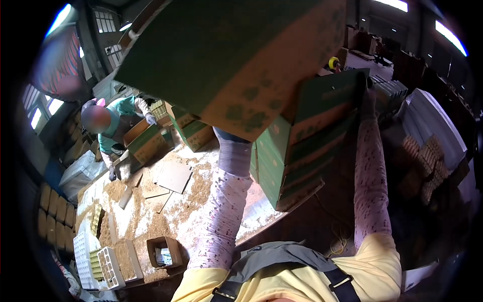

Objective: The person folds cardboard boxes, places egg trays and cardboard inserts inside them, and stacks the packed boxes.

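Observation:
A large green and brown cardboard box (236, 55), tilted and close to the camera, hangs over the work table. Under its lower corner is my left hand (232, 137) in a dark glove; its fingers are hidden behind the box, which it supports. Several green and brown boxes stand stacked at the table's right edge. My right hand (369, 98), gloved and in shadow, is closed at the far right corner of the top stacked box (329, 98). Floral sleeves cover both of my forearms.
Sawdust-like shavings and flat cardboard pieces (172, 176) lie on the table (198, 189). A small open carton (164, 253) and white trays (109, 268) sit near its front. Across the table, a co-worker (121, 113) bends beside an open box (149, 143). White sheeting (435, 121) stands at right.

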`<state>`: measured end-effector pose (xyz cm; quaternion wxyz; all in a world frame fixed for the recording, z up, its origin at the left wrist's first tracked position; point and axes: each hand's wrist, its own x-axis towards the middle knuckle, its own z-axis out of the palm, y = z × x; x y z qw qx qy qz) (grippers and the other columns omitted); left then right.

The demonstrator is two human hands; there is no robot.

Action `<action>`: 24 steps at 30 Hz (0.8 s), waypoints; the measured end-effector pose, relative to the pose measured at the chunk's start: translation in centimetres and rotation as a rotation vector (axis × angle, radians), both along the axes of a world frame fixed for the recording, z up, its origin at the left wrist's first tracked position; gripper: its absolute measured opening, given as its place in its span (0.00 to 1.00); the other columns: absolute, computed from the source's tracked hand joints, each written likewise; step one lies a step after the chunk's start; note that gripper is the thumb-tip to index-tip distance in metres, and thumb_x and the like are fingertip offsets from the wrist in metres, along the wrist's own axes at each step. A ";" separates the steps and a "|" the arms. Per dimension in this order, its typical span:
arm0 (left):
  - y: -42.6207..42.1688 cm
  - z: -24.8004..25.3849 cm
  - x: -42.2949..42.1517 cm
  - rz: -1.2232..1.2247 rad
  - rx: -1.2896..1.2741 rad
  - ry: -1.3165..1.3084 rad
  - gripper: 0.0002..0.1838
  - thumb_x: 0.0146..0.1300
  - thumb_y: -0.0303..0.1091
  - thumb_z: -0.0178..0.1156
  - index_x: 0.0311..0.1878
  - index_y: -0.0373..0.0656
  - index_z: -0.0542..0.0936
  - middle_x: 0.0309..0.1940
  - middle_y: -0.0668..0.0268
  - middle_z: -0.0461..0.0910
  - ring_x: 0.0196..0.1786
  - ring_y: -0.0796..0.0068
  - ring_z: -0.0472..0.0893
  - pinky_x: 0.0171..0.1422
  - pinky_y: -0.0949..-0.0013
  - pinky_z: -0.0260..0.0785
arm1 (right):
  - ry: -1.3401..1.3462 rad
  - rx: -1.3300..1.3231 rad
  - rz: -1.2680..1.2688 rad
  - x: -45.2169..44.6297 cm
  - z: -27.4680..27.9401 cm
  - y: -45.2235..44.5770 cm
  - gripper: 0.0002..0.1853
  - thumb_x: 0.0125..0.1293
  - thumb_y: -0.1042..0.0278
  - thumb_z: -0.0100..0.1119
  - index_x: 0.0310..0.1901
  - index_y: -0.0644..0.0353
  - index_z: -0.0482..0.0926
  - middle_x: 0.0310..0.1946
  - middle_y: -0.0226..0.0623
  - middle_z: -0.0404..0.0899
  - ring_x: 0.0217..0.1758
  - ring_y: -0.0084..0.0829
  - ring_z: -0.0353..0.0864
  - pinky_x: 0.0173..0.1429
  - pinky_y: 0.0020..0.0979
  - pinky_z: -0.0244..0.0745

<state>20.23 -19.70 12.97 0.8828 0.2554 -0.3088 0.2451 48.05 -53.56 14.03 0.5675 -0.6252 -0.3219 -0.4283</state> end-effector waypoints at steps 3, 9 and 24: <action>-1.3 1.0 1.9 0.119 -0.148 0.098 0.34 0.72 0.58 0.40 0.68 0.40 0.66 0.67 0.52 0.67 0.66 0.52 0.68 0.72 0.48 0.59 | 0.008 0.031 0.024 2.4 -0.9 -0.3 0.18 0.71 0.55 0.55 0.50 0.62 0.79 0.35 0.29 0.78 0.36 0.20 0.73 0.42 0.26 0.70; -6.2 6.7 2.3 0.158 -0.101 0.471 0.37 0.69 0.66 0.44 0.62 0.41 0.72 0.60 0.61 0.75 0.60 0.58 0.73 0.67 0.58 0.66 | 0.310 0.142 0.217 0.8 -0.9 -1.4 0.21 0.72 0.55 0.53 0.57 0.62 0.73 0.45 0.34 0.76 0.44 0.24 0.73 0.48 0.27 0.71; -1.6 3.4 10.5 1.553 0.654 0.049 0.29 0.73 0.46 0.45 0.67 0.33 0.63 0.65 0.46 0.65 0.67 0.53 0.65 0.72 0.58 0.55 | 0.217 0.088 -0.096 0.6 -2.5 -2.2 0.21 0.73 0.63 0.47 0.64 0.62 0.67 0.55 0.44 0.71 0.55 0.35 0.71 0.59 0.32 0.67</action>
